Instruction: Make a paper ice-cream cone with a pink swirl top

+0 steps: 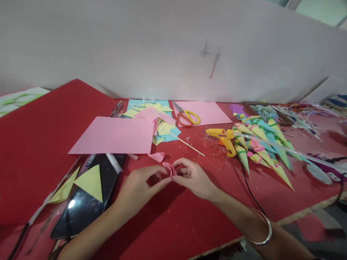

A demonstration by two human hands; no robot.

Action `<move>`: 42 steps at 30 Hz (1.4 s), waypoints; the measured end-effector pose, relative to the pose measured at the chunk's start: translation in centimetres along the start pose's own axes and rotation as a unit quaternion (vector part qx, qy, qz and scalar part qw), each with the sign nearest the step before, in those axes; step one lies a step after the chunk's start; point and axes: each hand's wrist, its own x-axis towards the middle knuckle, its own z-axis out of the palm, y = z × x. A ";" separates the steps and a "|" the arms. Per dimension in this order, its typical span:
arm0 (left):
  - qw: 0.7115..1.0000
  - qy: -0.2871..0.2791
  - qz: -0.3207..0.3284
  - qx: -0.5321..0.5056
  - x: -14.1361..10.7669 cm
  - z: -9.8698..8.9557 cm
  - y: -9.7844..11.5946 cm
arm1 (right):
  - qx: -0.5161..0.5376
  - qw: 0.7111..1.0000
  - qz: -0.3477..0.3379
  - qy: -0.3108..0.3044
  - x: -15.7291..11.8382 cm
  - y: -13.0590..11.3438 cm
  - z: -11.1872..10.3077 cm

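Observation:
Both hands meet over the red table (173,224), pinching a small curled pink paper piece (169,169) that shows several curved layers. My left hand (143,184) grips its left side between thumb and fingers. On its right side my right hand (193,177) holds it the same way, with the fingertips nearly touching those of the left. Just behind them lies another small folded pink paper (156,156). A thin stick (187,143) rests farther back, its upper end on a pile of yellow, blue and pink paper scraps (164,128).
Scissors (187,117) and pink sheets (116,135) lie at the back. A yellow glue gun (223,139) and decorated paper cones (260,141) are at right. Yellow triangles (92,182) lie on and beside a black phone-like slab (78,213) at left.

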 end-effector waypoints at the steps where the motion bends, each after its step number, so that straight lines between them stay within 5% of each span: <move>1: 1.000 -0.001 0.003 0.011 -0.1 0.1 -0.1 | -0.003 1.000 -0.002 0.000 0.0 0.0 0.0; 42: 0.998 -0.030 0.034 0.041 0.1 -0.3 -0.6 | 0.031 0.999 0.029 -0.028 0.1 -0.1 -0.6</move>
